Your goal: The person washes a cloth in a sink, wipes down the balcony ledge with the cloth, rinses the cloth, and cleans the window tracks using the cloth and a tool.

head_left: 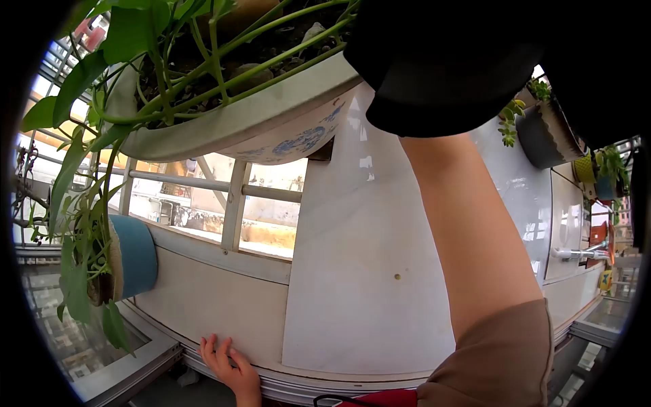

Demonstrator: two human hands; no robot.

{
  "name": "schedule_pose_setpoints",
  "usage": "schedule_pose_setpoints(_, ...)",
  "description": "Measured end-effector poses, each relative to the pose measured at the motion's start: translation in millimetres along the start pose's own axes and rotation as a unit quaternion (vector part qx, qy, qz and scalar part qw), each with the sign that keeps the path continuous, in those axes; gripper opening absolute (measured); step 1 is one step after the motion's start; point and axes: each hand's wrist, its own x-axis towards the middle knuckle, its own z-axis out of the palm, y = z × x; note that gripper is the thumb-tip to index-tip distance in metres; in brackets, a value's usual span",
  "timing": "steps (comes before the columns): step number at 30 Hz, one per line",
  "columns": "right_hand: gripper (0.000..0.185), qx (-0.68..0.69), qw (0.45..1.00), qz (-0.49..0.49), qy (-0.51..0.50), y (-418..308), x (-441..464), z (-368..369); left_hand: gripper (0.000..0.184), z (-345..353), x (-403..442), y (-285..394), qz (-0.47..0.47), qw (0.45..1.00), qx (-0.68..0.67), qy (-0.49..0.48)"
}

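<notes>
My left hand [229, 363] lies with its fingers apart on the edge of the pale sill [210, 292], holding nothing. My right forearm [471, 224] stretches up across a white glossy panel [366, 251]; its hand is hidden behind a large black shape [454, 74] at the top. Left of that shape is a big white planter [285, 139] with blue decoration, tilted in this view. Long green stems, broad leaves [135, 34], dark soil and stones show inside it. Whether my right hand touches the planter cannot be seen.
A blue pot [135, 258] with trailing leaves stands at the left, by a barred window frame [234, 203]. At the right are a grey pot [549, 132] with a small plant, further pots and a metal pipe [576, 254]. Sliding window rails [291, 386] run along the bottom.
</notes>
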Motion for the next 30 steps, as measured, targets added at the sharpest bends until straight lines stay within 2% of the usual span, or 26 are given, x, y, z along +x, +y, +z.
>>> schedule_pose_setpoints(7,0.018,-0.029,0.997,-0.016,-0.070,-25,18,-1,0.018,-2,0,0,0.017,0.999,0.017,-0.025)
schedule_pose_setpoints(9,0.019,-0.026,0.995,-0.039,-0.084,-28,9,-6,0.019,0,-1,-2,0.014,0.999,-0.041,-0.007)
schedule_pose_setpoints(15,0.021,0.015,0.991,-0.033,-0.131,-8,-20,-36,0.019,-2,0,-3,0.033,0.999,-0.010,-0.023)
schedule_pose_setpoints(16,0.020,0.017,0.997,-0.062,-0.046,-11,-15,-31,0.019,-1,-1,-4,0.034,0.999,-0.009,-0.021)
schedule_pose_setpoints(17,0.020,0.021,0.997,-0.062,-0.045,-14,-12,-27,0.020,0,-1,-4,0.031,0.999,-0.008,-0.021)
schedule_pose_setpoints(18,0.021,0.092,0.993,-0.062,0.040,-25,-12,-36,0.020,-1,-1,-5,0.028,0.999,-0.007,-0.022)
schedule_pose_setpoints(19,0.020,0.108,0.990,-0.064,0.070,-30,-5,-34,0.020,-2,-2,-6,0.028,0.999,-0.002,-0.021)
schedule_pose_setpoints(22,0.019,0.041,0.999,-0.025,0.023,-37,19,-20,0.019,-3,0,-3,0.025,0.999,0.037,-0.029)
schedule_pose_setpoints(26,0.018,-0.009,0.998,0.010,-0.067,-42,33,-3,0.019,-5,-1,4,0.013,0.999,0.008,-0.038)
schedule_pose_setpoints(28,0.017,-0.037,0.995,0.009,-0.089,-58,31,3,0.019,-3,0,4,0.032,0.999,-0.013,-0.024)
schedule_pose_setpoints(30,0.017,-0.042,0.993,0.013,-0.110,-72,27,3,0.019,-4,0,-3,0.012,0.999,-0.014,-0.036)
